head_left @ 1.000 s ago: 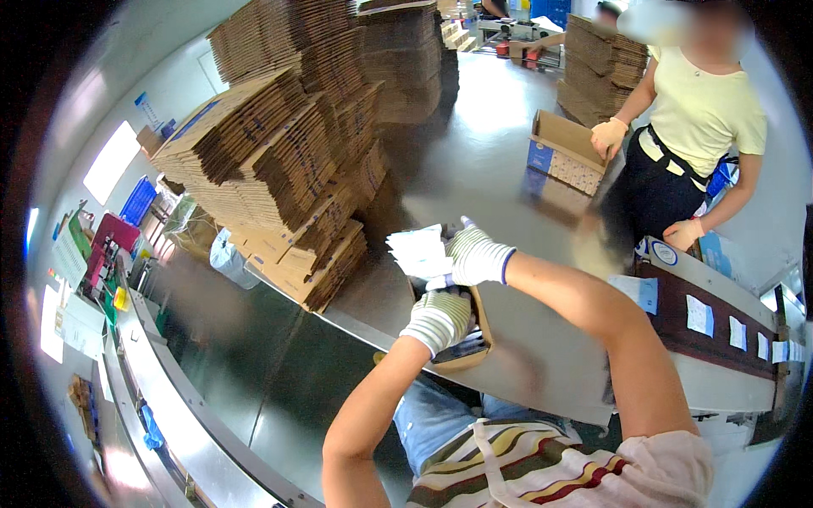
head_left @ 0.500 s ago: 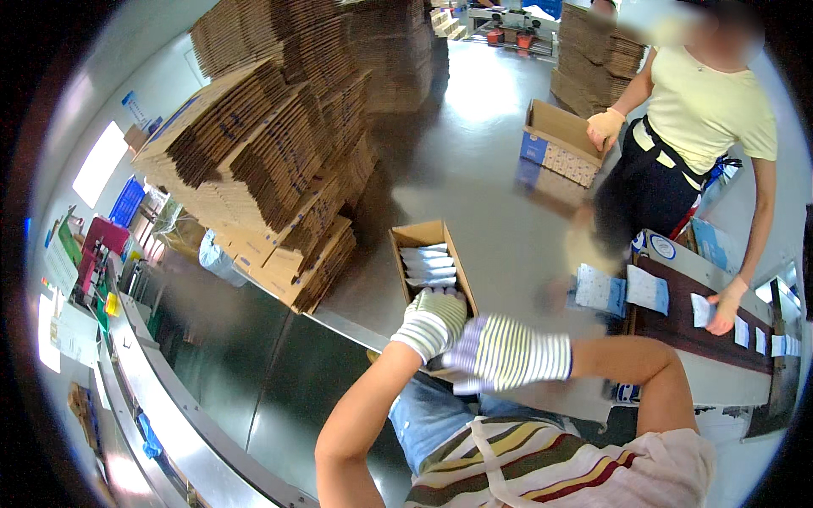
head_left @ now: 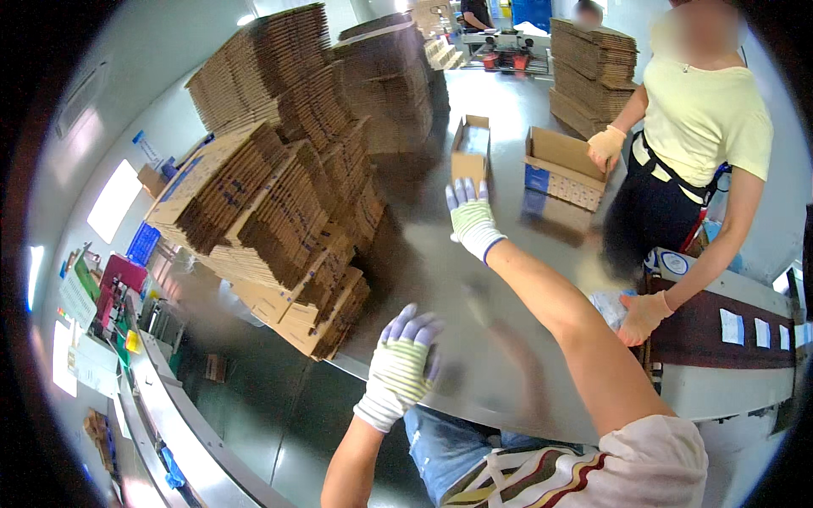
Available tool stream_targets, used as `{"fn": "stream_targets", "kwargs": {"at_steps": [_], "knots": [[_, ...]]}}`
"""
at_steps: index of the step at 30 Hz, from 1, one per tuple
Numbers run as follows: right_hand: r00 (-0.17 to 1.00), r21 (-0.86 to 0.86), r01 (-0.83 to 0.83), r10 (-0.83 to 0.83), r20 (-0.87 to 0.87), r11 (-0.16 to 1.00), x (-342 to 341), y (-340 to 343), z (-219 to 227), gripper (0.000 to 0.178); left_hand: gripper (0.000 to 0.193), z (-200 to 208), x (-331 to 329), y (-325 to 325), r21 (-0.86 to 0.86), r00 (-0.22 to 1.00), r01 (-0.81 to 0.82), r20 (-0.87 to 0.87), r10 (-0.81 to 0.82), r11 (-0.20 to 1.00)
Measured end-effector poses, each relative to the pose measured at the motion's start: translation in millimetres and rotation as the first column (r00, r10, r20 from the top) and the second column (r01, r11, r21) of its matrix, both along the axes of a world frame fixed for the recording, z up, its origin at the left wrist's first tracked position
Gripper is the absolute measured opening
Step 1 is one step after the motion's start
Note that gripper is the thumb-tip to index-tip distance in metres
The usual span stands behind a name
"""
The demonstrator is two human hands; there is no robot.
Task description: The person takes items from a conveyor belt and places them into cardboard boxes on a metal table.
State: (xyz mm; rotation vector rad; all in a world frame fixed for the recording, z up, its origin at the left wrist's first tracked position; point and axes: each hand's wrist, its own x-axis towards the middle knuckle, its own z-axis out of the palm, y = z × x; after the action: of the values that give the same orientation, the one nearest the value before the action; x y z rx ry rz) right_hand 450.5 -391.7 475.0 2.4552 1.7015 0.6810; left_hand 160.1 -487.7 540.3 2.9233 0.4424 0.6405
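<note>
A narrow cardboard box [head_left: 468, 162] stands on the metal table, with something pale inside. Stretched out toward it is my right hand [head_left: 474, 218], in a striped glove; the spread fingertips are at the box's near end, and I cannot tell whether they touch it. My left hand [head_left: 400, 364], gloved the same way, is raised over the table's near edge. Its fingers are loosely apart and hold nothing.
Across the table, a person in a yellow top has one gloved hand on a larger open box [head_left: 563, 173] and the other on pale packets [head_left: 608, 306] beside a dark conveyor belt [head_left: 699, 334]. Tall stacks of flattened cardboard [head_left: 262, 237] stand along the left side.
The narrow box has moved from in front of me to farther up the table. My right hand reached forward after it; my left hand came away. The co-worker's hand moved from the belt to the packets.
</note>
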Motion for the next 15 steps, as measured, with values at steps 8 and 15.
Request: {"fn": "stream_targets", "kwargs": {"at_steps": [8, 15], "knots": [[0.814, 0.106, -0.227, 0.249, -0.525, 0.968, -72, -104, -134, 0.067, 0.036, -9, -60, 52, 0.398, 0.944, -0.205, -0.160, 0.287, 0.894], [0.788, 0.149, -0.276, 0.313, -0.531, 0.949, -74, -145, -132, 0.060, 0.041, 160, -7, 144, 0.800, 0.861, -0.438, 0.242, 0.447, 0.410]]}}
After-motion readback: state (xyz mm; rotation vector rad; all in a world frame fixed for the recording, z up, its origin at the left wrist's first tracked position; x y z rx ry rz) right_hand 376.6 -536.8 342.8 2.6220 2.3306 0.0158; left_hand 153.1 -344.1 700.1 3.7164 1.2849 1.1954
